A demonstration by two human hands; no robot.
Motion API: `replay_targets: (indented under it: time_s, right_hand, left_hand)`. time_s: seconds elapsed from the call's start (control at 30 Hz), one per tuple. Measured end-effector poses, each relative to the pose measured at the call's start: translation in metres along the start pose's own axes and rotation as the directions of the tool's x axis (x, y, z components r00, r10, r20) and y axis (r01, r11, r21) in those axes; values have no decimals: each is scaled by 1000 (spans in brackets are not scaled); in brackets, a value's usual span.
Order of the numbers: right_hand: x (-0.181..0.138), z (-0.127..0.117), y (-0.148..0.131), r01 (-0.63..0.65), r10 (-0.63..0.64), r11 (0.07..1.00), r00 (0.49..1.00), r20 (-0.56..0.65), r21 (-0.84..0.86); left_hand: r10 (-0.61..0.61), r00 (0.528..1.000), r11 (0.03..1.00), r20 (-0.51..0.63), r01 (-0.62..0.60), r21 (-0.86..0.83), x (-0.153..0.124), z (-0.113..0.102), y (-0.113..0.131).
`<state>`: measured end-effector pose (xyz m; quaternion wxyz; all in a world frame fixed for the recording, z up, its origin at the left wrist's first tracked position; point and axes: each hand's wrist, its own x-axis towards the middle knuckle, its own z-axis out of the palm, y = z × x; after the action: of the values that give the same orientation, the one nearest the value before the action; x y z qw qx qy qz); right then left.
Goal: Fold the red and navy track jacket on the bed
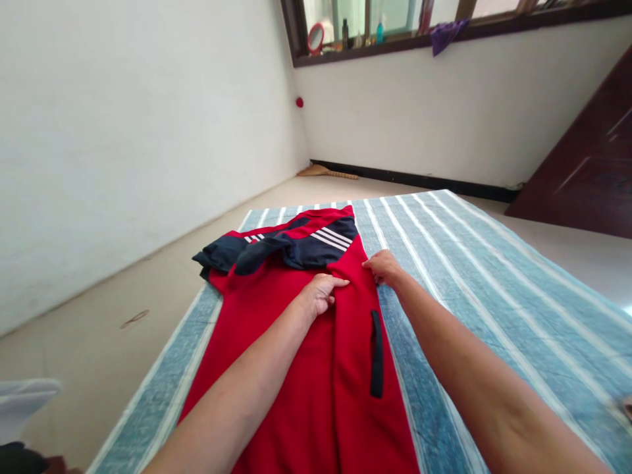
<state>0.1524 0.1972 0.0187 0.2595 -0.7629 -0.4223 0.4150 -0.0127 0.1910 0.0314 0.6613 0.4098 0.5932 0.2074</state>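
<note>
**Red jacket, part folded, on striped mat**

Item: jacket (296,368), red body with navy sleeves (276,250) striped white. It lies lengthwise on the left half of the mat (494,296), its top end near the far edge and its near end out of view below.

Done, judging by the lie: both sleeves are drawn in and crossed over the upper part. The body is laid flat with a long crease down the middle. The dark pocket (376,355) faces up near the jacket's right edge.

Left, judging likewise: the body is still full length, with no crosswise fold yet. The sleeve bundle looks bunched, not smooth.

Left hand (320,294): open, palm down, pressing the red cloth just below the sleeves.

Right hand (384,267): fingers bent onto the jacket's right edge. I cannot tell whether they pinch the cloth or only press it.

Surroundings: a bare floor (99,342) around the mat, and a dark door (587,178) beyond its far right corner.
</note>
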Motion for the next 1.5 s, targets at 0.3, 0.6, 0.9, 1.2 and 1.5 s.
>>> replay_targets:
  time_s: [0.3, 0.6, 0.9, 1.2, 1.5]
  right_hand:
    - [6, -4, 6, 0, -2, 999, 999, -39, -45]
    - [-28, -4, 24, 74, -69, 991, 997, 42, -116]
    - [-46, 0, 27, 83, -143, 936, 978, -155, -342]
    - [-77, -2, 33, 240, -370, 852, 904, -212, -466]
    - [-97, 24, 60, 621, -686, 644, 727, 22, -447]
  left_hand:
    - [108, 987, 988, -120, -94, 120, -8, -4, -10]
    - [188, 980, 945, -62, -163, 285, -37, -3, -17]
    - [514, 828, 737, -223, -294, 609, -37, 6, -33]
    - [777, 616, 264, 130, -507, 821, -130, 41, -79]
    - [484, 801, -34, 353, -386, 922, -162, 50, -132]
